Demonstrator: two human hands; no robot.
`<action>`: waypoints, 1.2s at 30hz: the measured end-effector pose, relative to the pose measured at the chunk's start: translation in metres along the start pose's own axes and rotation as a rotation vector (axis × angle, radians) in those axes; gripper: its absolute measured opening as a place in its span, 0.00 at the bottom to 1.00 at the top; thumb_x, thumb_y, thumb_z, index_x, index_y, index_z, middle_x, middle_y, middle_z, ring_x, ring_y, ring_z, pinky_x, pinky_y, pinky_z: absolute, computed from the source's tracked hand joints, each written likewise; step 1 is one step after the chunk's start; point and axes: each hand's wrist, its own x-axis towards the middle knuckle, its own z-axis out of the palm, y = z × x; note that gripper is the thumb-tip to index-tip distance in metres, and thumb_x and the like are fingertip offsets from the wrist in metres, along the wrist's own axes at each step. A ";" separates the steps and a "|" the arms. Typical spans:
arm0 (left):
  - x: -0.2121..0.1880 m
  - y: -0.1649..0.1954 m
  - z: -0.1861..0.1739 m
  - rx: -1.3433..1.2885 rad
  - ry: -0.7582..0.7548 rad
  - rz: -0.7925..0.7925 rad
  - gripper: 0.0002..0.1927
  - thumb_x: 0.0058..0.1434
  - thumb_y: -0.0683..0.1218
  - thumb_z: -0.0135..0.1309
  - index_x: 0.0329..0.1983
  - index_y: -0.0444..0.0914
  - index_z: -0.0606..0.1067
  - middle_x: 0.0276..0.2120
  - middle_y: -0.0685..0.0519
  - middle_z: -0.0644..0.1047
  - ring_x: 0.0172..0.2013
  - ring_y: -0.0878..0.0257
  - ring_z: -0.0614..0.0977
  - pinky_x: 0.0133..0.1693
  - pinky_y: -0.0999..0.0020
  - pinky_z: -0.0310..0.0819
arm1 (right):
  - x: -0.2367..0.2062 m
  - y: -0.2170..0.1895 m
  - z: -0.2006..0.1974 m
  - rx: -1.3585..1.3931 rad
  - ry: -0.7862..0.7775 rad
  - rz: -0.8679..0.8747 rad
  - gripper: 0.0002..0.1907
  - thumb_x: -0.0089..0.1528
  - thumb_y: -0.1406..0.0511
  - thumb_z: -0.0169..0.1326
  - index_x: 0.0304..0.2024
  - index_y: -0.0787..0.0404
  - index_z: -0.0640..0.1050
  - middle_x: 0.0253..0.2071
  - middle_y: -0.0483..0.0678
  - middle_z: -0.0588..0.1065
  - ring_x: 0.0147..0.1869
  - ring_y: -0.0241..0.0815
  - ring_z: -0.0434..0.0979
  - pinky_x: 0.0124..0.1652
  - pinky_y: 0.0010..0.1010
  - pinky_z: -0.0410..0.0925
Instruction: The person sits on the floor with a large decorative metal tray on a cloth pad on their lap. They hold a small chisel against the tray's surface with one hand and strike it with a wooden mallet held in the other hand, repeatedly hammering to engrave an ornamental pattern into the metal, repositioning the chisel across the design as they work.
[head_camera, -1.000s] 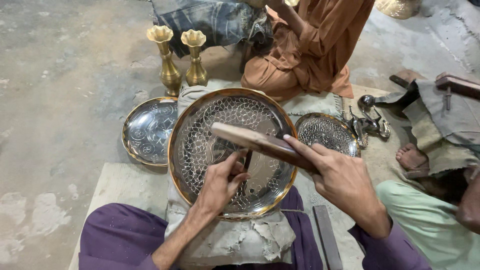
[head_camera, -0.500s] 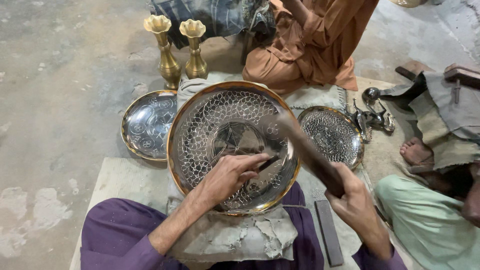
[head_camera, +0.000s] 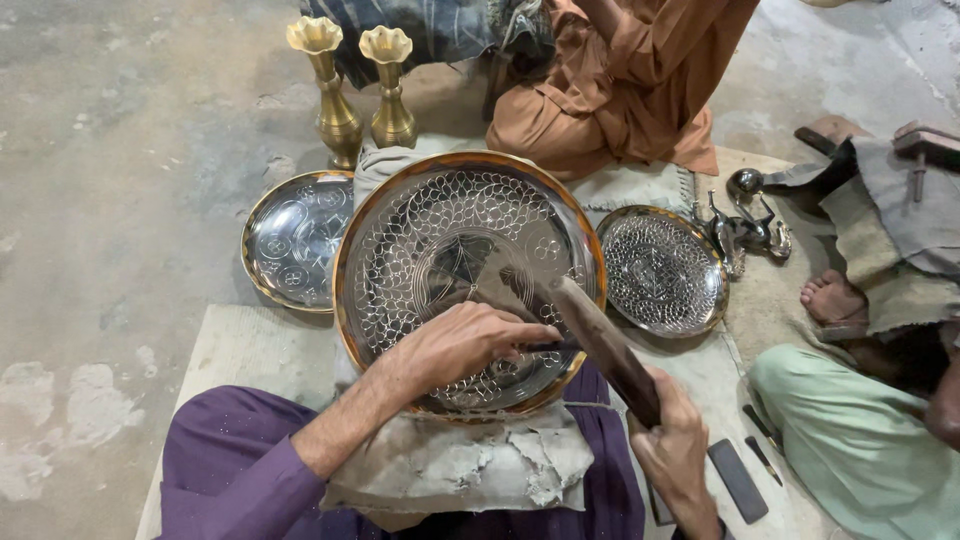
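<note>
A large round engraved metal tray (head_camera: 440, 215) with a brass-coloured rim rests tilted on a grey padded block (head_camera: 450, 465) in my lap. My left hand (head_camera: 455, 343) lies on the tray's lower part, fingers pinched on a thin dark chisel (head_camera: 550, 346) whose tip touches the metal. My right hand (head_camera: 680, 450) grips the lower end of a long wooden mallet (head_camera: 600, 340); its far end is blurred over the tray beside the chisel.
A smaller engraved dish (head_camera: 295, 235) lies left of the tray, another dish (head_camera: 662, 270) to its right. Two brass vases (head_camera: 358, 85) stand behind. Small metal figures (head_camera: 745, 225) and dark flat tools (head_camera: 740, 480) lie right. A person in orange (head_camera: 640, 80) sits opposite; another's bare foot (head_camera: 830, 297) is right.
The mallet has swung down from above the tray to the chisel. My right hand dropped toward the lower right. My left hand stayed on the tray with the chisel.
</note>
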 end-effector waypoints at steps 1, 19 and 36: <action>0.000 0.000 0.000 -0.007 -0.014 -0.003 0.24 0.62 0.45 0.54 0.63 0.50 0.74 0.40 0.50 0.84 0.36 0.51 0.84 0.37 0.55 0.78 | -0.006 0.003 0.007 0.153 0.057 0.076 0.24 0.54 0.74 0.59 0.54 0.63 0.76 0.35 0.52 0.76 0.38 0.41 0.74 0.37 0.37 0.69; -0.011 -0.009 0.004 -0.045 0.161 0.040 0.27 0.58 0.44 0.58 0.63 0.44 0.72 0.49 0.47 0.82 0.42 0.49 0.85 0.41 0.55 0.80 | 0.007 -0.008 0.004 0.553 0.131 -0.093 0.19 0.61 0.74 0.59 0.54 0.66 0.70 0.39 0.47 0.75 0.41 0.36 0.78 0.41 0.30 0.73; -0.011 -0.004 0.010 0.016 0.141 0.049 0.27 0.59 0.41 0.58 0.64 0.47 0.74 0.50 0.50 0.83 0.42 0.52 0.86 0.39 0.58 0.82 | 0.027 -0.016 -0.022 0.569 0.185 -0.256 0.31 0.67 0.71 0.58 0.70 0.50 0.64 0.44 0.54 0.76 0.45 0.40 0.79 0.48 0.34 0.73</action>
